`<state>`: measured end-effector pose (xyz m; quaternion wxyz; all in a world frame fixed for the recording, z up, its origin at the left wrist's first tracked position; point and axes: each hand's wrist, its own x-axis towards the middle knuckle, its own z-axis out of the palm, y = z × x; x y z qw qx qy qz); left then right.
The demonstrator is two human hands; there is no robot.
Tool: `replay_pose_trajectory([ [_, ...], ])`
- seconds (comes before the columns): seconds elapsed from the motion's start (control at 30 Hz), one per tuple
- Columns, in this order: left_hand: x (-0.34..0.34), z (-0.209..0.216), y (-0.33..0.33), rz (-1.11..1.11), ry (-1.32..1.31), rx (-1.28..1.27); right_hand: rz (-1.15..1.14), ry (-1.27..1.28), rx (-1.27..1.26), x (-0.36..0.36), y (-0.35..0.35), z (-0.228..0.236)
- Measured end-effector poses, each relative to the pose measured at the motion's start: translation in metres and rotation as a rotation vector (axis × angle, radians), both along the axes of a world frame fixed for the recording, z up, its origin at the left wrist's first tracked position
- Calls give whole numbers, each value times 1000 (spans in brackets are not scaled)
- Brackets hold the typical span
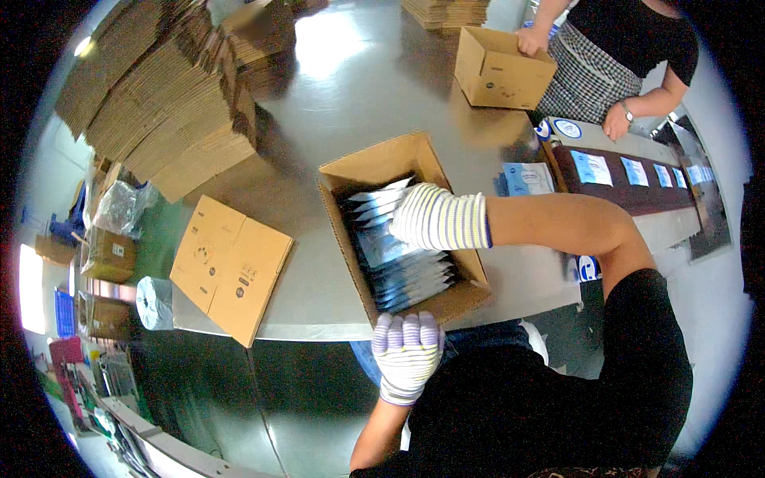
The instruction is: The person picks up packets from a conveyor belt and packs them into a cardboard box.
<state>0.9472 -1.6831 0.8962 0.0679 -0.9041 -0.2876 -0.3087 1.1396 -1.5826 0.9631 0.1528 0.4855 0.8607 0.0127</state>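
An open cardboard box (339, 247) stands near the table's front edge, with rows of blue and silver flat packets (410, 283) standing on edge inside. My right hand (438, 217), in a striped knit glove, reaches into it from the right. Its fingers are closed at the packets in the middle, and the fingertips are partly hidden. A paler packet (386, 245) lies just below those fingers. My left hand (406, 354), gloved alike with purple fingertips, grips the box's near wall, its fingers bent at the rim.
A folded flat carton (231, 267) lies on the left, overhanging the edge. Tall stacks of flat cardboard (159, 103) rise behind it. On the right, more packets (527, 179) lie beside a conveyor (621, 187). Across the table (351, 95), another person's hand (534, 40) holds a box (504, 72).
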Motion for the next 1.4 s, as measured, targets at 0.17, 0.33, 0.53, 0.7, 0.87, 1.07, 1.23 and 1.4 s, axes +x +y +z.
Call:
replay_pose_trajectory([
  [0.17,11,6,17,23,-4,-10,91,-69,-53,-2,-2,-17],
  [0.33,19,2,10,-1,6,31,195,-181,35,-18,16,-39],
  [0.53,19,8,11,1,-21,5,152,-261,-85,-41,67,-18],
  [0.7,20,19,11,-32,-27,16,4,-444,-141,-46,74,-42],
  [0.87,8,15,4,-68,-22,13,149,-107,88,-16,31,-32],
  [1.07,-23,13,41,-224,-49,-41,144,587,-152,-2,-93,27],
  [1.23,-22,33,49,-331,20,9,189,433,388,-9,-133,-25],
  [1.4,-41,29,56,73,-90,-91,35,405,530,25,-24,-19],
])
